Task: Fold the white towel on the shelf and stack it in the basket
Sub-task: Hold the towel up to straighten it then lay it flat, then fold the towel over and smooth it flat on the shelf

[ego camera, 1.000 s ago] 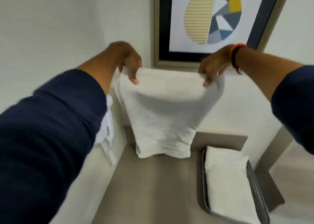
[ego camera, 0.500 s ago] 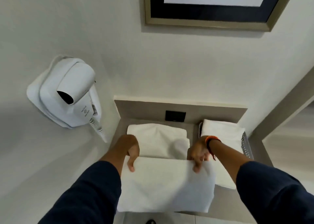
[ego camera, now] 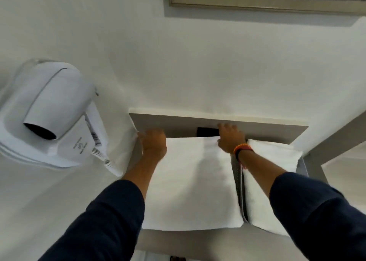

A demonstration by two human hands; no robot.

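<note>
towel (ego camera: 190, 183) flat on shelf (ego camera: 190, 241), beside basket (ego camera: 304, 166). left hand (ego camera: 153, 144) and right hand (ego camera: 230, 137) at its far corners; grip unclear, blurred.

White towel (ego camera: 190, 183), navy sleeves (ego camera: 103, 225)

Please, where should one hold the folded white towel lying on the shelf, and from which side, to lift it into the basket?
Probably by its two short sides. The towel lies flat as a wide folded rectangle, so the left hand and the right hand could slide under its left and right edges and lift it level. The basket lies just right of it, already holding another folded towel.
</note>
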